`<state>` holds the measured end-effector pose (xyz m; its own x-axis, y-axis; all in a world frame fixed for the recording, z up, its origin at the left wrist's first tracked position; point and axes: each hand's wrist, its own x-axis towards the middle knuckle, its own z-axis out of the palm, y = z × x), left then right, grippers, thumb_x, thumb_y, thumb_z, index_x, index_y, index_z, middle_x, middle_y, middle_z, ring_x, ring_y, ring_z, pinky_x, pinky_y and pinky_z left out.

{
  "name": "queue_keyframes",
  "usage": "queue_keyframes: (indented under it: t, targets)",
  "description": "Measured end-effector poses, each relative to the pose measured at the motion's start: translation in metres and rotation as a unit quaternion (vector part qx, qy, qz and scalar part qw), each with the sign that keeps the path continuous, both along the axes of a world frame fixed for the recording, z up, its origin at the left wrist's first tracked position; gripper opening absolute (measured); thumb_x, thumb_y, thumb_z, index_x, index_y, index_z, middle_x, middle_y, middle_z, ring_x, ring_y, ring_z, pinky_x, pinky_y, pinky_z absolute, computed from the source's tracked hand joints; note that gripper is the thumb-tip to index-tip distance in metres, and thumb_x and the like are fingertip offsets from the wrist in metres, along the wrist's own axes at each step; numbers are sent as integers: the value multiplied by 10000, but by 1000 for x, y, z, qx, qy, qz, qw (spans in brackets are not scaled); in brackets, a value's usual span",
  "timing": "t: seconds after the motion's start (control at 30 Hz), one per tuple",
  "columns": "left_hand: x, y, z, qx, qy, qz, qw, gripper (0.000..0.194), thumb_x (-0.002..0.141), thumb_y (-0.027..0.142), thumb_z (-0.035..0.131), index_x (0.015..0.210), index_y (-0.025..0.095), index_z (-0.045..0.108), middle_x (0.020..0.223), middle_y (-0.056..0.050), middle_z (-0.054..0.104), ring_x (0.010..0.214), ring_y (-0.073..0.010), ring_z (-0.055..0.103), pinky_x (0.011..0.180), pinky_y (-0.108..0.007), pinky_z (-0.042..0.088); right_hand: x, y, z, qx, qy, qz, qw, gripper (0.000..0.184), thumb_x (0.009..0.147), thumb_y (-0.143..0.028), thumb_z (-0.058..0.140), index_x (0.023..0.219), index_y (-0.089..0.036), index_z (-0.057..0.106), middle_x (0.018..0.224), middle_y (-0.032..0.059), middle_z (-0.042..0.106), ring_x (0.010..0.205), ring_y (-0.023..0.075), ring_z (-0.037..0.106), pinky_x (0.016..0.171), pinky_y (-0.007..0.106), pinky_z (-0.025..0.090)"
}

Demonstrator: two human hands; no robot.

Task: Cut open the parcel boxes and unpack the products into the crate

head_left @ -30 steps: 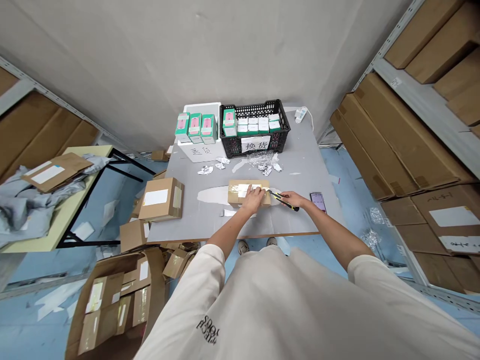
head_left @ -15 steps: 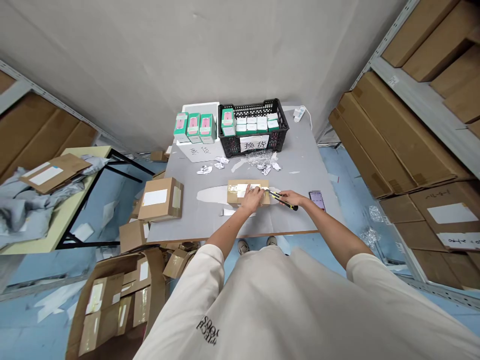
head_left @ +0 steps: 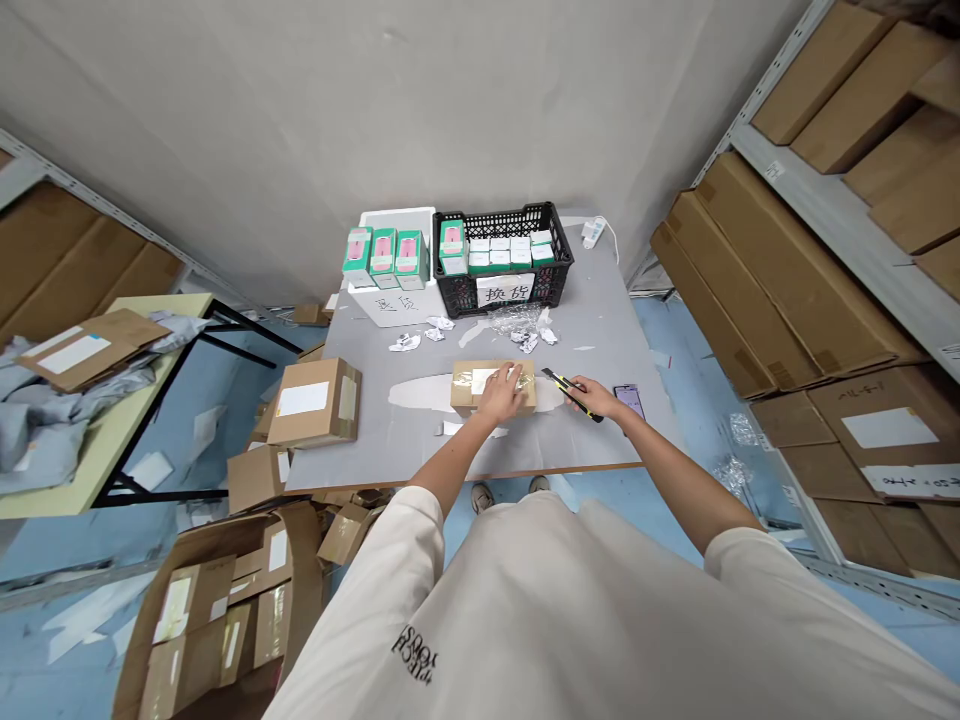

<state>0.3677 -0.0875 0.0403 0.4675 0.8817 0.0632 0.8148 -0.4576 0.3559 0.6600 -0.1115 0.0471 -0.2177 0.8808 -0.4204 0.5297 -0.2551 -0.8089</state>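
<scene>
– Brown carton (head_left: 306, 402) at the left end of the table (head_left: 420, 458), why park it there? Looks kinda random.

– Nah, I'd guess it's just out of the way, leaves elbow room in the middle. Next over, on the far side, there's a white bin (head_left: 411, 308) with green-and-pink boxes (head_left: 383, 256) sitting up in it, then a black crate (head_left: 553, 284) holding more boxes. Both have writing on the front, facing the person, probably so it reads at a glance.

– ok and the small carton (head_left: 465, 398)?

– Middle of the table, nearer than the crate, lying flat, clear tape on it and a white label (head_left: 480, 382) on top. Pretty much right in front of the body, prob for easy reach.

– Grip check?

– Left hand (head_left: 501, 392) is loose and spread, fingers resting on the carton's top, not wrapped around anything. My read is it's steadying the box. Right hand (head_left: 589, 397) is closed around a yellow-and-black utility knife (head_left: 563, 384), blade end pointing far-left, near the carton but apart from it. Likely angled so the body stays behind the blade. Phone (head_left: 630, 400) lies just right of that hand, lol.
</scene>
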Motion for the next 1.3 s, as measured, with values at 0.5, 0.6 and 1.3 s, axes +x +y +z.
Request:
queue_keyframes:
  t: [0.5, 0.6, 1.3]
  targets:
    - [2, 28, -13, -6, 30, 37, 999, 638, 903, 155, 527, 1519, 251, 395, 1541, -155, 492, 1473, -319, 392, 1210, -558, 291, -20, 1, 1, 196, -285, 143, 927, 439, 1001, -383, 545, 1417, -282, 644, 1247, 106, 694, 1159, 291, 614, 999, 362, 416]
    - [1, 32, -17, -25, 32, 34, 999, 686, 914, 165, 508, 1572, 246, 330, 1595, -165, 444, 1518, -331, 341, 1225, -613, 239, -18, 4, -1, 192, -285, 150, 927, 445, 994, -380, 569, 1424, -293, 642, 1218, 102, 695, 1137, 285, 617, 993, 351, 412]
    - [-2, 26, -25, 8, 24, 24, 999, 602, 991, 227, 363, 1592, 179, 355, 1622, -164, 425, 1549, -307, 301, 1258, -535, 182, -29, -11, -23, 260, -309, 83, 911, 466, 1049, -424, 478, 1472, -277, 607, 1227, 133, 671, 1122, 305, 570, 948, 399, 388]
